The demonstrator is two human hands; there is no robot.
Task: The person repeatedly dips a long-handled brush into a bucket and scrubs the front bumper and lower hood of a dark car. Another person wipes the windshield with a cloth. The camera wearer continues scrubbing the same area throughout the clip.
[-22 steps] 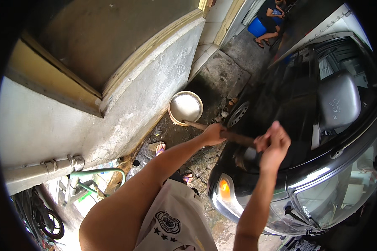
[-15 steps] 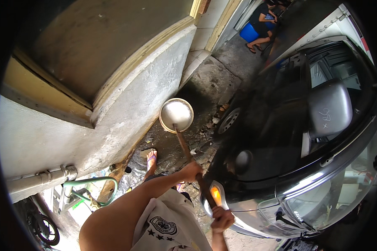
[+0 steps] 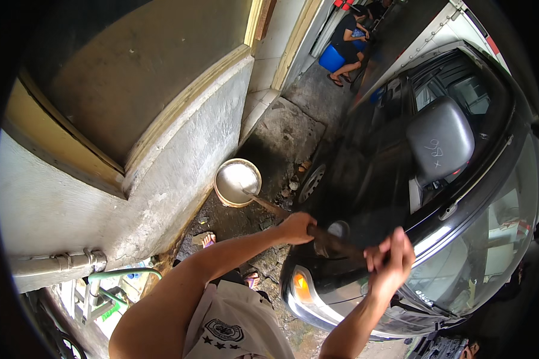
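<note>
A long brown wooden pole (image 3: 271,207) slants from a round bucket up past the front of a dark vehicle. The bucket (image 3: 238,204) has a pale rim and holds whitish liquid, and the pole's lower end dips into it. Around the middle of the pole my left hand (image 3: 297,228) is closed. Near the pole's upper end is my right hand (image 3: 393,258), its fingers loosely curled at the wood and one finger raised. The fingers of this hand are somewhat blurred.
Close on the right stands the dark vehicle, with a grey side mirror (image 3: 442,140) and a headlight (image 3: 301,286). A rough grey wall (image 3: 179,155) runs along the left. A green hose (image 3: 120,274) lies lower left. Farther back a person (image 3: 347,45) sits on something blue.
Both hands have moved right and up, the right hand farther. The pole now lies flatter, and the right hand's grip looks looser. The view has shifted.
</note>
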